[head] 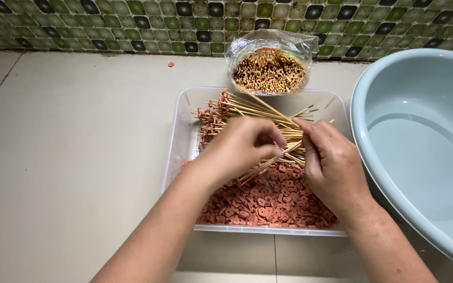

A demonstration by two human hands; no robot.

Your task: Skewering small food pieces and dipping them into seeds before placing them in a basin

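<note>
My left hand and my right hand meet over a clear plastic tray. The right hand grips a bamboo skewer that slants down to the left. The left hand's fingers pinch at that skewer near its upper end; whether a piece sits between them is hidden. Small reddish-brown meat pieces fill the near half of the tray. A pile of loaded skewers lies across the far half, their pieces bunched at the left ends.
A clear bag of bare bamboo skewers stands behind the tray against the green mosaic wall. A large pale blue basin sits at the right. A stray meat scrap lies on the beige tiled floor.
</note>
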